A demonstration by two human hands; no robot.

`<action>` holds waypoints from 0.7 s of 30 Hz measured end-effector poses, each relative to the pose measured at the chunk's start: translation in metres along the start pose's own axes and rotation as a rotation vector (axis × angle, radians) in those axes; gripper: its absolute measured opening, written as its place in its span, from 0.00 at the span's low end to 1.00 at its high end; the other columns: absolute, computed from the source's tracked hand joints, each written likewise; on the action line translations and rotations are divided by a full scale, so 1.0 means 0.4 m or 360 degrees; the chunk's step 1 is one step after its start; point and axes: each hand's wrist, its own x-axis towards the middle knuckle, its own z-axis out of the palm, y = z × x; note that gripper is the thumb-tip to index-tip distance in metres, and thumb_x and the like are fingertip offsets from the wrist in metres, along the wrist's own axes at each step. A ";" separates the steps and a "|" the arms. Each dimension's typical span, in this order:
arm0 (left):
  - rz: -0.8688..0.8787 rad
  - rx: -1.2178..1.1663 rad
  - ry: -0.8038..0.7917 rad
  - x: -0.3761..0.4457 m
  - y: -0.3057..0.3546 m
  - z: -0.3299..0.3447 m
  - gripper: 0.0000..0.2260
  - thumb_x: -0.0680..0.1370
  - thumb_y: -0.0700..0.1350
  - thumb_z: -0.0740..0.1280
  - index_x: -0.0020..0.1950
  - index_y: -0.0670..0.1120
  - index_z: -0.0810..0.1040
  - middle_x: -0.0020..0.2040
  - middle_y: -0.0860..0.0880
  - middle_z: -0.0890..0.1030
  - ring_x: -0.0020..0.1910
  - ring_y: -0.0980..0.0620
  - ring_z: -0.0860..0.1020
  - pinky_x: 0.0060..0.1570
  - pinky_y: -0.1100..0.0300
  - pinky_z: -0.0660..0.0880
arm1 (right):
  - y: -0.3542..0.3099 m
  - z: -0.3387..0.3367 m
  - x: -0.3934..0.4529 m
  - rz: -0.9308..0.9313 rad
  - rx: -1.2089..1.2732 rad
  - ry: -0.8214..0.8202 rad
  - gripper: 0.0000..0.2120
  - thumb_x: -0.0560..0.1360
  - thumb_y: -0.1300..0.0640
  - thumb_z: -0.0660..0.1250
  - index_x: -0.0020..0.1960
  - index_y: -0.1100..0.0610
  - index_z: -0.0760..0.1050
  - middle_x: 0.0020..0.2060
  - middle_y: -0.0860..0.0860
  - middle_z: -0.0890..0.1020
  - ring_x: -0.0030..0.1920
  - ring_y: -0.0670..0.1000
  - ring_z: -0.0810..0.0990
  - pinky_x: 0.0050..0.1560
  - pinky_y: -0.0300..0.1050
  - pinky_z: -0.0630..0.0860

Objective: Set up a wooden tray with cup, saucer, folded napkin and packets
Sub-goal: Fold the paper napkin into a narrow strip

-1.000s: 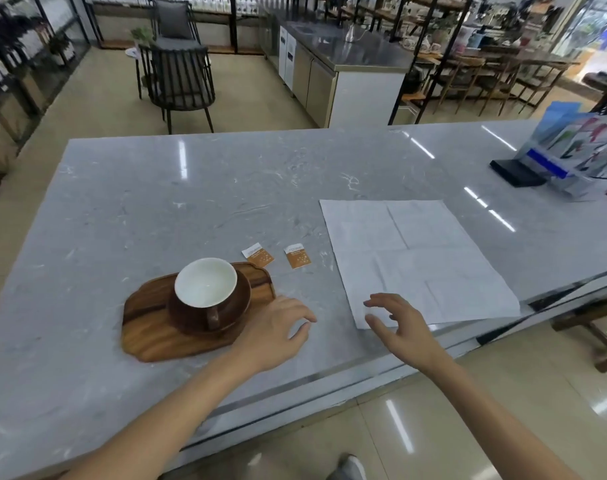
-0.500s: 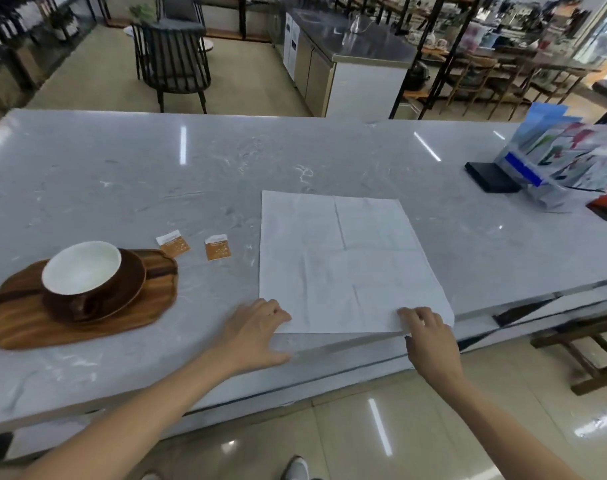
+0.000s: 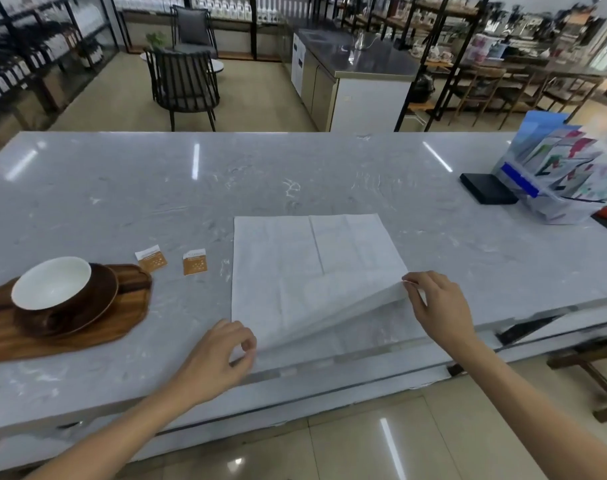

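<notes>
A white napkin [image 3: 305, 268] lies spread on the grey marble counter [image 3: 295, 178], its near edge raised off the surface. My left hand [image 3: 219, 358] pinches the napkin's near left corner. My right hand [image 3: 437, 303] pinches the near right corner and holds it higher. At the left, a wooden tray [image 3: 97, 327] carries a brown saucer [image 3: 99, 299] with a brown cup [image 3: 52, 289], white inside. Two orange packets [image 3: 152, 259] [image 3: 195, 262] lie on the counter between tray and napkin.
A black flat box [image 3: 487, 188] and a clear holder of colourful leaflets [image 3: 565, 178] stand at the counter's far right. Beyond the counter are a dark chair [image 3: 182, 84], a steel cabinet [image 3: 357, 74] and shelving.
Both hands went from resting at the napkin's near corners to pinching them and lifting the near edge off the counter. The view shifted slightly.
</notes>
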 end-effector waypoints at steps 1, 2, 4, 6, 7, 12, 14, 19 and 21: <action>-0.0052 -0.0037 0.0075 0.024 0.000 -0.027 0.05 0.79 0.45 0.70 0.45 0.55 0.78 0.43 0.61 0.78 0.48 0.62 0.75 0.47 0.69 0.71 | 0.013 -0.011 0.025 -0.0002 0.0000 0.0003 0.06 0.80 0.59 0.70 0.54 0.58 0.83 0.45 0.55 0.86 0.44 0.60 0.83 0.43 0.56 0.79; -0.0100 -0.0088 0.0160 0.060 -0.001 -0.062 0.04 0.79 0.46 0.70 0.46 0.54 0.79 0.44 0.61 0.80 0.49 0.63 0.76 0.48 0.71 0.70 | 0.027 -0.024 0.055 0.0006 0.0006 -0.0011 0.06 0.80 0.58 0.69 0.54 0.57 0.83 0.45 0.54 0.86 0.44 0.60 0.83 0.42 0.55 0.79; -0.0189 -0.0219 0.0302 0.157 0.002 -0.150 0.03 0.79 0.44 0.71 0.47 0.52 0.81 0.45 0.59 0.83 0.48 0.66 0.79 0.47 0.72 0.71 | 0.055 -0.049 0.133 0.0030 0.0037 -0.0091 0.06 0.82 0.57 0.68 0.55 0.56 0.83 0.47 0.55 0.87 0.46 0.60 0.84 0.43 0.54 0.79; -0.0198 -0.0279 0.0436 0.267 0.018 -0.248 0.03 0.78 0.43 0.73 0.46 0.51 0.83 0.44 0.58 0.84 0.43 0.66 0.80 0.43 0.71 0.72 | 0.069 -0.075 0.229 0.0028 0.0081 -0.0177 0.09 0.82 0.60 0.65 0.58 0.58 0.83 0.53 0.57 0.86 0.52 0.62 0.84 0.51 0.55 0.79; -0.0166 -0.0309 0.0504 0.318 0.030 -0.297 0.05 0.78 0.43 0.73 0.45 0.53 0.83 0.44 0.58 0.84 0.41 0.65 0.79 0.42 0.71 0.72 | 0.071 -0.092 0.279 0.0027 0.0095 -0.0186 0.10 0.82 0.61 0.65 0.60 0.59 0.82 0.55 0.58 0.86 0.55 0.62 0.83 0.56 0.55 0.78; 0.0058 -0.0397 0.0777 0.476 0.109 -0.526 0.10 0.77 0.44 0.74 0.43 0.60 0.83 0.40 0.66 0.84 0.39 0.70 0.80 0.40 0.76 0.74 | 0.072 -0.219 0.478 0.0031 0.0134 0.0077 0.11 0.82 0.58 0.66 0.61 0.60 0.82 0.57 0.57 0.86 0.55 0.59 0.83 0.59 0.50 0.76; 0.0106 -0.0451 0.0866 0.498 0.139 -0.595 0.09 0.76 0.44 0.75 0.43 0.59 0.84 0.39 0.66 0.85 0.39 0.68 0.81 0.42 0.74 0.75 | 0.067 -0.274 0.521 0.0091 0.0196 0.0197 0.12 0.83 0.53 0.66 0.58 0.58 0.83 0.52 0.55 0.86 0.50 0.55 0.82 0.53 0.48 0.76; 0.0207 -0.0669 0.1088 0.493 0.197 -0.682 0.04 0.73 0.41 0.78 0.45 0.49 0.86 0.34 0.63 0.86 0.35 0.67 0.82 0.35 0.75 0.76 | 0.036 -0.376 0.561 0.0105 0.0476 0.0435 0.10 0.82 0.50 0.66 0.53 0.54 0.83 0.41 0.48 0.84 0.39 0.49 0.83 0.40 0.36 0.76; 0.0224 -0.0731 0.1198 0.479 0.217 -0.701 0.06 0.73 0.42 0.78 0.48 0.44 0.86 0.34 0.63 0.85 0.34 0.67 0.82 0.32 0.74 0.76 | 0.017 -0.408 0.561 0.0098 0.0632 0.0482 0.07 0.82 0.50 0.66 0.54 0.51 0.81 0.41 0.47 0.84 0.36 0.45 0.84 0.33 0.30 0.77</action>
